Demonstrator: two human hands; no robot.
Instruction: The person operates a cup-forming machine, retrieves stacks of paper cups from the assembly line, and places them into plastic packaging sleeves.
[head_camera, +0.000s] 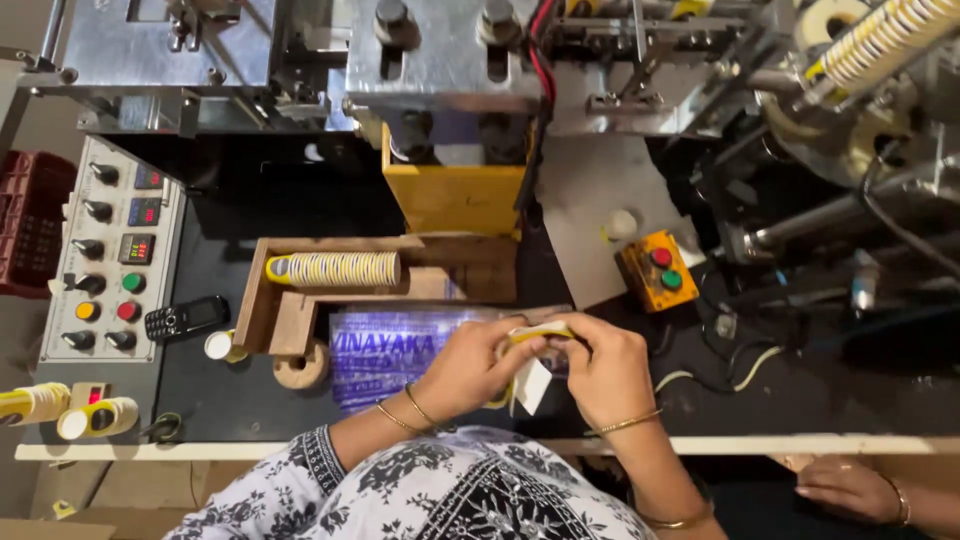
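My left hand and my right hand meet in front of me over the black bench, both closed on a small stack of yellow-and-white paper cups with a white flap hanging below. Under my hands lies a clear plastic sleeve with blue print. Both wrists wear thin gold bangles. Just beyond, a row of nested yellow-and-white cups lies on its side in a wooden tray.
A grey control panel with knobs, coloured buttons and displays stands at left, a black phone beside it. A yellow box with red and green buttons sits at right. Machine parts fill the back. Another person's hand rests at lower right.
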